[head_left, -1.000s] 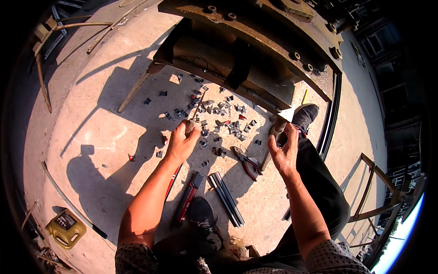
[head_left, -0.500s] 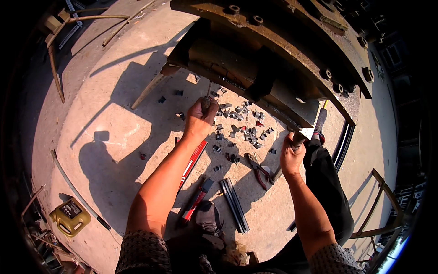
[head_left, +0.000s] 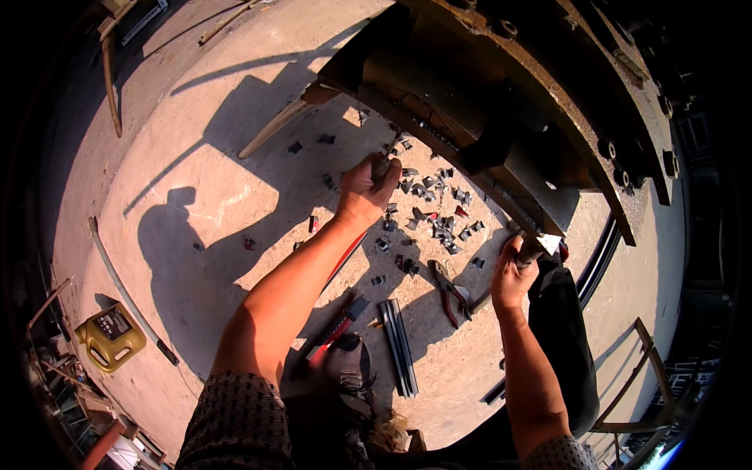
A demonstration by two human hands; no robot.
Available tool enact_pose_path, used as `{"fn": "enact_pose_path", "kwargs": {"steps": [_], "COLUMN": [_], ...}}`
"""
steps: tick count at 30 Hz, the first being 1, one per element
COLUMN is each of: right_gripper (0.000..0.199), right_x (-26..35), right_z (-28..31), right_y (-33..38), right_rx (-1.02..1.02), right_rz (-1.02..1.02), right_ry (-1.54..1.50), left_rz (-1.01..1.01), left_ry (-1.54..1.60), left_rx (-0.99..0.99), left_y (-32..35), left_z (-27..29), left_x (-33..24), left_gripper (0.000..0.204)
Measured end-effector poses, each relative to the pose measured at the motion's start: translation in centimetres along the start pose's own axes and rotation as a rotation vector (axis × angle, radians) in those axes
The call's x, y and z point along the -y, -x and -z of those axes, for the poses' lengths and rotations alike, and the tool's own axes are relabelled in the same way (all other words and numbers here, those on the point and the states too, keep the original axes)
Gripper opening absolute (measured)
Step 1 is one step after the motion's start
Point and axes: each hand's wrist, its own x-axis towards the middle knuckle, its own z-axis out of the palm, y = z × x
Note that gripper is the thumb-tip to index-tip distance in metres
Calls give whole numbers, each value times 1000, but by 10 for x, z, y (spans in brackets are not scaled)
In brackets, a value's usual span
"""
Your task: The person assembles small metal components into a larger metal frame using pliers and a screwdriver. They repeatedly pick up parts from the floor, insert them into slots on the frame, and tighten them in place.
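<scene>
The left hand (head_left: 365, 191) is curled tight round the dark, rounded handle of a slim tool with a thin metal shaft (head_left: 381, 168), just below the long lower edge of a heavy, rusty brown steel machine (head_left: 552, 90); the right hand (head_left: 511, 276) has its fingers wrapped round a dark, rounded bar-like piece (head_left: 529, 252) under the machine's near corner, beside a bright triangular metal face (head_left: 550, 244); should the left grip loosen or the shaft catch, the tool could skid and drive the knuckles into that edge, while the sharp-looking corner could cut the right fingers; small curled black offcuts (head_left: 427, 188) strewn over the pale concrete floor (head_left: 117, 219) might roll underfoot; the tool's tip is lost against the machine's dark underside, the palms are hidden, and whether the bar-like piece is a separate handle or part of a leg cannot be told.
</scene>
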Motion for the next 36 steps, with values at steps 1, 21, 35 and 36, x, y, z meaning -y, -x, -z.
{"fn": "enact_pose_path", "kwargs": {"steps": [1, 21, 35, 36], "right_gripper": [20, 15, 21, 21], "right_x": [0, -1, 9, 9], "right_z": [0, 4, -1, -2], "right_y": [-1, 0, 2, 1], "right_rx": [11, 20, -29, -33], "right_rz": [-8, -35, 17, 8], "right_ry": [-8, 10, 46, 31], "left_rz": [-12, -15, -257, -237], "left_ry": [32, 100, 69, 85], "left_rx": [-14, -123, -142, -141], "left_y": [-1, -39, -62, -61], "left_z": [0, -27, -35, -36], "left_x": [3, -32, -36, -38], "left_gripper": [29, 24, 15, 15]}}
